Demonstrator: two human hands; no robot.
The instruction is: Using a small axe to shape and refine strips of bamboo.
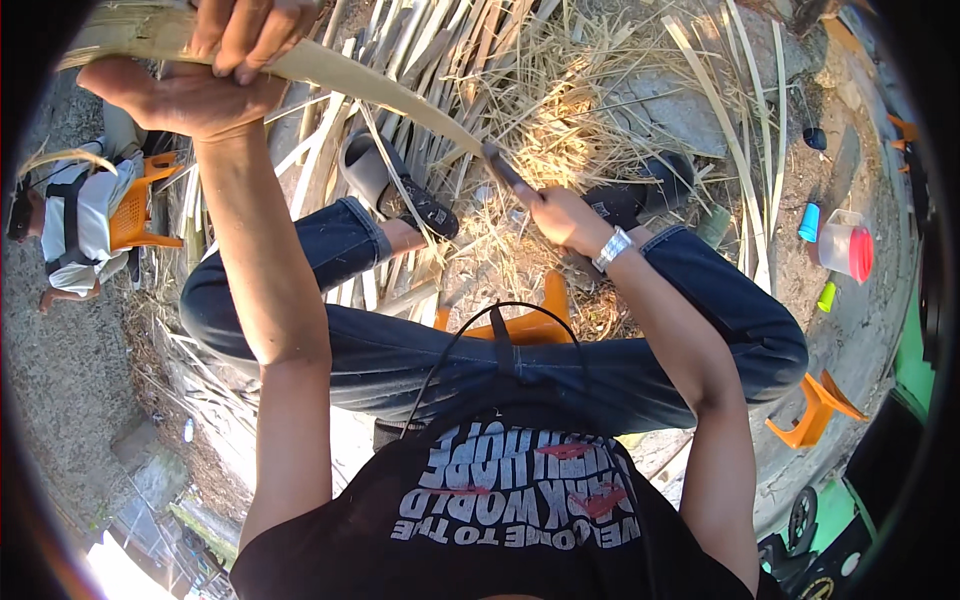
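Note:
A long pale strip of split bamboo slants from the upper left down to the middle. My left hand grips its wide part, palm up, with the fingers curled over the far edge and the thumb stretched left. My right hand, with a silver watch at the wrist, is closed round the handle of a knife. Its dark blade meets the narrow end of the strip; the exact contact is too small to tell. Most of the handle is hidden in my fist.
Pale shavings and long split strips cover the ground around my sandalled feet. At the right stand a clear tub with a red lid, a blue cup and an orange stool. Another person sits on an orange chair at the left.

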